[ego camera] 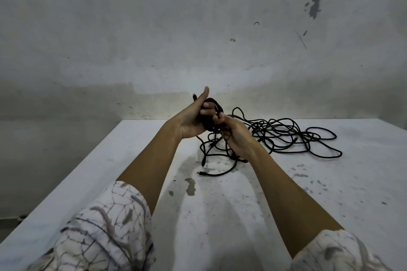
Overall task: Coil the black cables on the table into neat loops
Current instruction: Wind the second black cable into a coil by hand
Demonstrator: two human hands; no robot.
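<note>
Head view: hands (211, 125) around coiled cable (211, 114).

I have only one view, from the camera worn on the head. It looks forward and down along both forearms, close over the worn white table top (286, 193), which fills the lower half of the frame. The stained grey plaster wall (154, 28) fills the upper half. The wide lens bends the edges.

bare workroom: stained concrete wall (198, 28), paint-flecked white table (308, 193)
</note>
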